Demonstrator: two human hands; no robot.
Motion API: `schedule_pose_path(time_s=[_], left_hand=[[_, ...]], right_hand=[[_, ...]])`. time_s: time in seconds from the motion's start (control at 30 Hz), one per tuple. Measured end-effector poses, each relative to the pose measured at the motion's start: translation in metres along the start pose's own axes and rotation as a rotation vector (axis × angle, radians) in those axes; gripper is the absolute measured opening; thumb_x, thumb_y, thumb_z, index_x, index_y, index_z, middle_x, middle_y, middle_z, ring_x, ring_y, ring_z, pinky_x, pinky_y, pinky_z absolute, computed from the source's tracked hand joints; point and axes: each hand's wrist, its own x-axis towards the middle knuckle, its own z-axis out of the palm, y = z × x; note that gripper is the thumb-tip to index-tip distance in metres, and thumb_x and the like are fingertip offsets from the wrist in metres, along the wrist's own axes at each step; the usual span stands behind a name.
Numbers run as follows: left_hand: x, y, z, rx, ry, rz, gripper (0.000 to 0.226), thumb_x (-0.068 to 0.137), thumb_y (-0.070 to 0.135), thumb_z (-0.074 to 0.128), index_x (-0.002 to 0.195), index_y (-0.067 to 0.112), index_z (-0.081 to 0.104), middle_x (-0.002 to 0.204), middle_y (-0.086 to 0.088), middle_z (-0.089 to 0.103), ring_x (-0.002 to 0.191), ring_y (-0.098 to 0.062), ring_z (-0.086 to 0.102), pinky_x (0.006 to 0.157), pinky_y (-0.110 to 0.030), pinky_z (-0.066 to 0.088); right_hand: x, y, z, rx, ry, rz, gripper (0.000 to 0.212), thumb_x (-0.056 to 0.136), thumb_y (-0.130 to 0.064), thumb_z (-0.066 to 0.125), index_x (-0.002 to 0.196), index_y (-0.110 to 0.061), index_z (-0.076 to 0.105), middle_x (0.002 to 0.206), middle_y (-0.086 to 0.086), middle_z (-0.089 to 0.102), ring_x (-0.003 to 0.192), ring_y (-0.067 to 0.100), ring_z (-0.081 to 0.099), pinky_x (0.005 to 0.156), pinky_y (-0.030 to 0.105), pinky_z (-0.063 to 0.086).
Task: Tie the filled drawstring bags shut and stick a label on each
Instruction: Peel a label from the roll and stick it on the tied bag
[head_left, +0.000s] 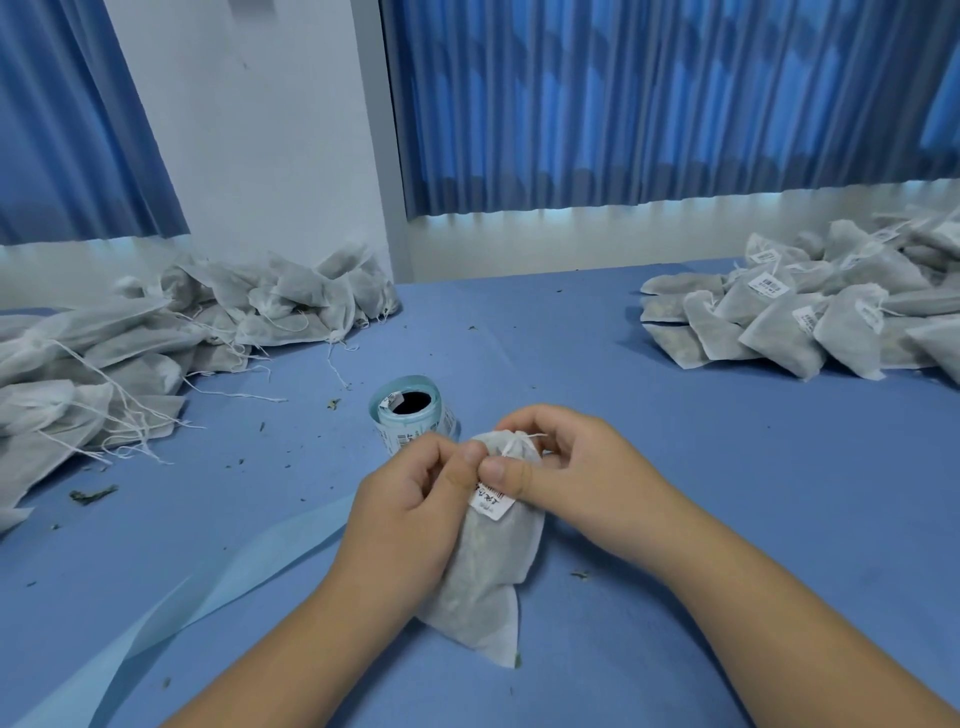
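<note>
A filled white drawstring bag (485, 577) lies on the blue table in front of me, its neck gathered and tied with string. My left hand (410, 514) grips the bag's upper left side with curled fingers. My right hand (566, 467) curls round the neck, and its thumb presses a white printed label (491, 503) onto the bag. Behind the hands stands a roll of labels (410, 413) on pale blue backing.
A pile of unlabelled bags (156, 343) with loose strings fills the left side. A pile of labelled bags (810, 312) lies at the far right. A strip of empty blue backing (218, 577) trails to the lower left. Herb crumbs dot the table (727, 519).
</note>
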Motion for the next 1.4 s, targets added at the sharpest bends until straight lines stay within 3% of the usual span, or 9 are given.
schedule_pose_path(time_s=[0.3,0.43,0.53,0.67,0.87,1.0,1.17,1.27,1.4], left_hand=[[0.002,0.000,0.004,0.041,0.047,-0.039,0.027,0.091,0.032,0.063,0.068,0.017,0.064,0.060,0.004,0.062,0.056,-0.008,0.052,0.052,-0.017,0.041],[0.005,0.010,0.006,-0.030,0.056,-0.051,0.034,0.085,0.045,0.063,0.070,0.015,0.067,0.060,0.005,0.065,0.054,-0.004,0.055,0.051,-0.015,0.042],[0.009,0.014,0.011,0.011,-0.005,-0.089,0.049,0.078,0.061,0.057,0.077,0.014,0.070,0.073,-0.009,0.070,0.064,-0.012,0.060,0.063,-0.029,0.046],[0.017,0.017,0.020,-0.035,-0.020,-0.141,0.047,0.091,0.051,0.057,0.083,0.006,0.070,0.081,-0.019,0.070,0.070,-0.023,0.062,0.069,-0.039,0.047],[0.025,0.023,0.044,-0.290,-0.038,-0.278,0.042,0.094,0.042,0.059,0.070,0.011,0.074,0.077,-0.016,0.073,0.066,-0.026,0.070,0.060,-0.033,0.054],[0.035,0.025,0.060,-0.344,0.020,-0.326,0.042,0.095,0.040,0.059,0.080,0.004,0.073,0.083,-0.020,0.074,0.074,-0.031,0.072,0.071,-0.041,0.057],[0.061,0.029,0.085,-0.264,0.098,-0.313,0.045,0.095,0.049,0.055,0.083,0.008,0.070,0.086,-0.016,0.075,0.080,-0.030,0.072,0.076,-0.042,0.057],[0.076,0.036,0.106,-0.145,-0.029,-0.344,0.049,0.097,0.056,0.043,0.082,0.017,0.068,0.083,-0.003,0.072,0.075,-0.016,0.068,0.059,-0.023,0.052],[0.084,0.047,0.129,-0.288,-0.139,-0.392,0.052,0.099,0.059,0.033,0.108,0.017,0.062,0.103,-0.006,0.069,0.088,-0.023,0.068,0.070,-0.031,0.053]], right_hand=[[0.002,0.008,-0.002,-0.004,-0.172,-0.015,0.050,0.063,-0.029,0.085,0.107,-0.039,0.063,0.104,-0.009,0.071,0.100,0.013,0.068,0.091,0.041,0.056],[0.003,0.006,-0.005,0.122,-0.138,-0.017,0.043,0.071,-0.025,0.082,0.110,-0.031,0.064,0.107,-0.005,0.071,0.103,0.016,0.068,0.092,0.037,0.055],[0.004,0.005,-0.008,0.216,-0.029,-0.023,0.028,0.077,-0.024,0.079,0.103,-0.024,0.069,0.103,-0.003,0.073,0.099,0.018,0.069,0.089,0.034,0.056],[0.003,0.004,-0.008,0.326,0.031,-0.010,0.023,0.084,-0.015,0.075,0.106,-0.015,0.069,0.103,0.005,0.074,0.098,0.022,0.070,0.087,0.033,0.056],[-0.001,0.006,-0.013,0.430,0.090,0.048,0.024,0.083,-0.015,0.076,0.105,-0.014,0.068,0.099,0.004,0.075,0.089,0.017,0.072,0.071,0.024,0.056],[-0.008,0.007,-0.027,0.365,0.040,0.148,0.039,0.080,-0.028,0.078,0.115,-0.018,0.062,0.105,0.003,0.074,0.092,0.020,0.072,0.076,0.032,0.058],[-0.017,0.004,-0.050,0.273,-0.024,0.235,0.045,0.077,-0.034,0.072,0.116,-0.016,0.056,0.092,0.007,0.073,0.067,0.025,0.069,0.050,0.028,0.051],[-0.018,0.006,-0.068,0.322,0.093,0.263,0.031,0.083,-0.017,0.067,0.112,-0.009,0.058,0.088,0.013,0.073,0.065,0.024,0.069,0.050,0.026,0.052],[-0.012,0.004,-0.109,0.531,0.355,0.216,0.008,0.090,-0.003,0.059,0.094,-0.003,0.066,0.080,0.013,0.070,0.062,0.020,0.066,0.054,0.025,0.054]])
